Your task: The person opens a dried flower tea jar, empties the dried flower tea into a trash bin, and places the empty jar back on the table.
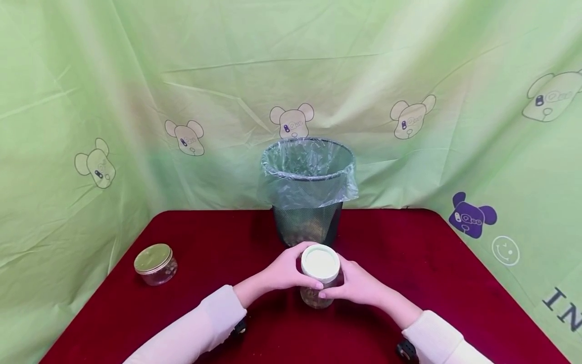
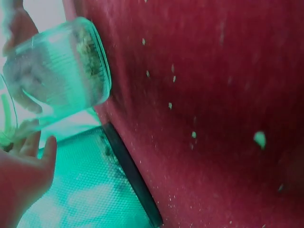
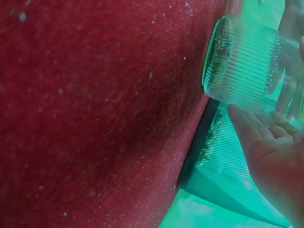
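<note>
In the head view, a clear jar (image 1: 316, 299) with a pale round lid (image 1: 321, 262) stands upright between both hands. The left hand (image 1: 284, 268) grips its upper part from the left, with the thumb across the front just under the lid. From the other side the right hand (image 1: 360, 284) holds it the same way, and the thumb tips nearly meet. The wrist views show the jar's ribbed wall (image 3: 242, 61) and small brownish bits (image 2: 90, 57) lying at its bottom. The base is close to the red tablecloth.
Behind the jar stands a dark mesh bin (image 1: 306, 222) lined with a clear plastic bag (image 1: 313, 189). A low clear jar with a gold lid (image 1: 153, 258) sits at the left of the red table (image 1: 218, 232). Pale crumbs (image 2: 259, 138) dot the cloth. Green curtains (image 1: 227, 50) surround the table.
</note>
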